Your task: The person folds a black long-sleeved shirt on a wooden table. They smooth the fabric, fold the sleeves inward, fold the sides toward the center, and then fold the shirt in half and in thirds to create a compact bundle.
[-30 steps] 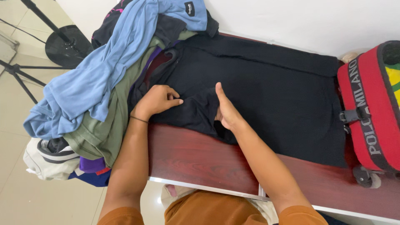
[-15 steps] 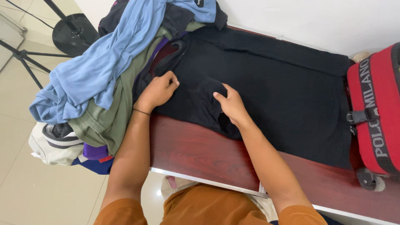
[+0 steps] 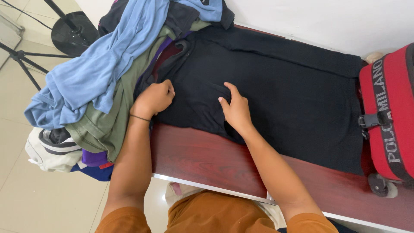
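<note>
Black garment [image 3: 276, 90]: spread flat over a dark red wooden table [image 3: 207, 159], running from the clothes pile on the left to the suitcase on the right; its near edge lies back from the table's front edge.
Sleeve fold [image 3: 207, 101]: a rumpled flap of the same black cloth between the two hands.
Left hand [image 3: 153, 98]: curled into a loose fist, knuckles up, pinching the black cloth near the collar end; a thin dark band sits on the wrist.
Right hand [image 3: 236, 108]: palm down on the cloth, fingers spread and slightly bent, tips pressing the fold; nothing is gripped.
Clothes pile [image 3: 103, 82]: heaped at the table's left end, light blue on top, olive green under it, purple and dark blue at the bottom, hanging over the edge.
Patch [image 3: 203, 2]: small black label on the blue garment, at the top edge of the view.
Suitcase [image 3: 388, 116]: red, lying at the right end, crossed by a grey strap with white lettering and a black buckle; one wheel shows below.
Tripod [image 3: 26, 56]: black legs on the tiled floor, far left.
</note>
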